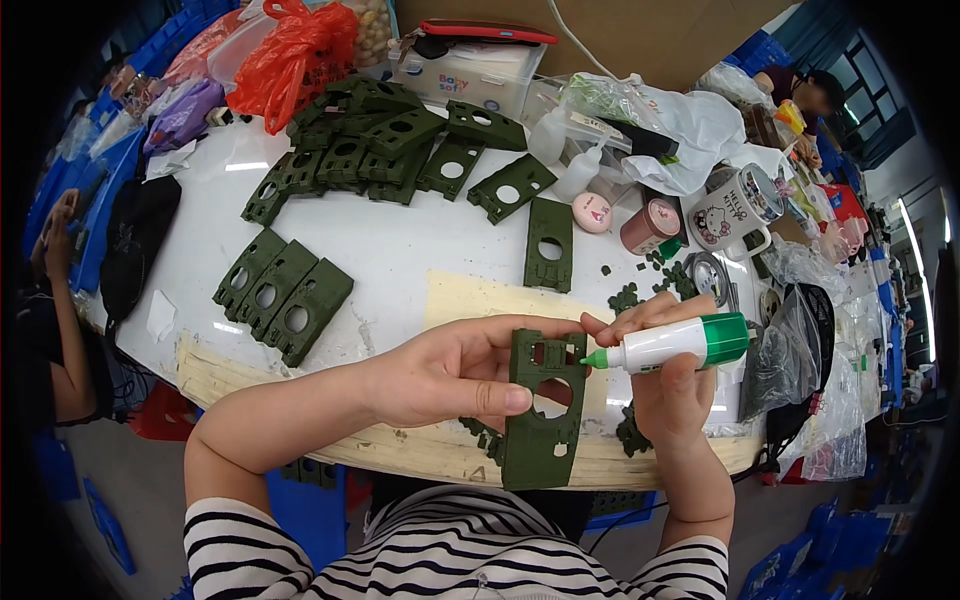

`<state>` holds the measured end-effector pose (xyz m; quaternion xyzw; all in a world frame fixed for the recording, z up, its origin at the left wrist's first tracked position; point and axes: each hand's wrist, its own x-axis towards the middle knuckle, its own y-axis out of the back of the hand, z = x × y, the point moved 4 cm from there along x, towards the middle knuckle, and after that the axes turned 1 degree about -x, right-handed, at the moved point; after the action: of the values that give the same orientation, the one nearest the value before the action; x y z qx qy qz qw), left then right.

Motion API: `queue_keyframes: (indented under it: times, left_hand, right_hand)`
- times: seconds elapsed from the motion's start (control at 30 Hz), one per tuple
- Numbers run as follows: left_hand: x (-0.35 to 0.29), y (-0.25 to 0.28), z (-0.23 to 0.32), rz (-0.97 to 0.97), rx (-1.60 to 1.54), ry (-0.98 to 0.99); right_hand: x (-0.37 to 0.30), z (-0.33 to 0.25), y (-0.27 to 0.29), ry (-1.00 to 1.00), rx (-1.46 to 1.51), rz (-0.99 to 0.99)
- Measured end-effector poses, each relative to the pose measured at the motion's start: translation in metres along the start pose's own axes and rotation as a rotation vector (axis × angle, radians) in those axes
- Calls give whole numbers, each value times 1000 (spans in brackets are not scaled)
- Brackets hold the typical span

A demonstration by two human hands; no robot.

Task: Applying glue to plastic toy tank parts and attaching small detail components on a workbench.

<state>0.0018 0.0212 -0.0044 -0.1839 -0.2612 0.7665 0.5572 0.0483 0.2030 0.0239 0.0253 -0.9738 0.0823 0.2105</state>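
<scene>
My left hand (455, 375) grips a dark green plastic part (535, 445), a flat hull-like plate with a large round hole, by its left edge, thumb on top. My right hand (672, 385) holds a white glue bottle (665, 346) with a green end and a green pointed nozzle. The nozzle tip touches or nearly touches the upper right corner of the plate. Another green plate (549, 245) lies flat just beyond my hands. Small green pieces (632, 430) are scattered near my right wrist and farther back.
A heap of green plates (385, 140) lies at the back, with three plates (283, 295) in a row at left. Bottles, a white mug (735, 212), a pink jar (650, 226) and plastic bags crowd the right. People sit at both sides.
</scene>
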Motion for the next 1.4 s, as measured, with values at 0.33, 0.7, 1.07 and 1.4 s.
queue_keyframes:
  times: [0.33,0.7,1.07,1.4]
  left_hand:
    - [1,1,-1,-26,0,1]
    - [1,2,-2,-34,2,-3]
    - [0,1,-3,11,-36,-5]
    - [-44,4,58,293,232,-509]
  right_hand:
    - [-1,1,1,15,-27,-7]
    - [0,1,0,31,-56,-4]
    - [-2,6,8,-120,213,88]
    - [-1,-5,15,-82,179,178]
